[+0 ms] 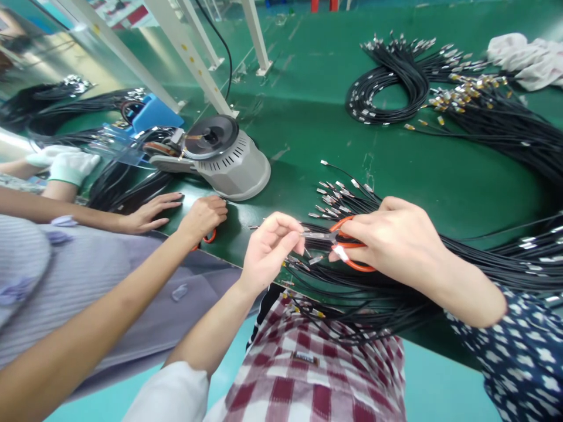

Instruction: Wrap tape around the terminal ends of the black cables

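My right hand (391, 240) grips scissors (338, 240) with orange handles, their blades pointing left. The blade tips meet the fingers of my left hand (272, 246), which is closed in a pinch on a thin cable, mostly hidden by the fingers. A small tip (253, 227) sticks out left of that hand. Beneath and beside both hands lies a bundle of black cables (387, 287) with white-tagged ends (334, 196), spreading to the right and over the table edge toward my checked apron (303, 375).
A grey round machine (233, 167) stands left on the green table (303, 129). Nearby are a co-worker's bare hands (202, 220) and another person's gloved hands (73, 167). Coiled cables (387, 97), yellow-tipped cables (497, 123) and a white cloth (528, 58) lie at the back right.
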The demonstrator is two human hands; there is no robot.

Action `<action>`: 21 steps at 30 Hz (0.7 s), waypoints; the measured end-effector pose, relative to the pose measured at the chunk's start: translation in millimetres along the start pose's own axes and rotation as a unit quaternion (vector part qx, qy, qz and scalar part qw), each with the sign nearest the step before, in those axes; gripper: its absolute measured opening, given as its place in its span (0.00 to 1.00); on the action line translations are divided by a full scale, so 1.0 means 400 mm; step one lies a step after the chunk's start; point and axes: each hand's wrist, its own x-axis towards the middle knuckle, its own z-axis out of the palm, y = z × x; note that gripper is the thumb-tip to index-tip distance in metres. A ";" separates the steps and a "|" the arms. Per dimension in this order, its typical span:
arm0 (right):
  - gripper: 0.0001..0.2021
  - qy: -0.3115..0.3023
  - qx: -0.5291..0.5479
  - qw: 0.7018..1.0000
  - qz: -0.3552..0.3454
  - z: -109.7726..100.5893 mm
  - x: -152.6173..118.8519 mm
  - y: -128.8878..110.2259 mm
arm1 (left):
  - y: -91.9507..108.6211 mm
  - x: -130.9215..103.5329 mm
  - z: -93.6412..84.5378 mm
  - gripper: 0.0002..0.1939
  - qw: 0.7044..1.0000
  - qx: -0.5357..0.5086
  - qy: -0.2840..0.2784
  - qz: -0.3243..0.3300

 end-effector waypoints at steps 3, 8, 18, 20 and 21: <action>0.17 -0.021 -0.012 1.000 0.004 -0.009 0.006 0.002 | 0.002 0.000 0.001 0.01 1.000 0.017 0.001 0.012; 0.19 -0.030 -0.009 0.999 -0.005 -0.013 0.009 0.007 | 0.010 0.001 -0.002 0.04 0.999 0.048 0.000 0.008; 0.18 -0.051 -0.009 0.999 -0.005 -0.012 0.013 0.005 | 0.010 0.003 -0.005 0.03 0.999 0.028 -0.017 0.004; 0.17 -0.053 -0.026 0.998 -0.008 -0.015 0.017 0.005 | 0.010 0.004 -0.006 0.04 1.000 0.020 -0.018 -0.005; 0.17 -0.049 -0.034 0.998 -0.013 -0.016 0.019 0.005 | 0.010 0.005 -0.007 0.04 1.000 0.017 -0.018 -0.009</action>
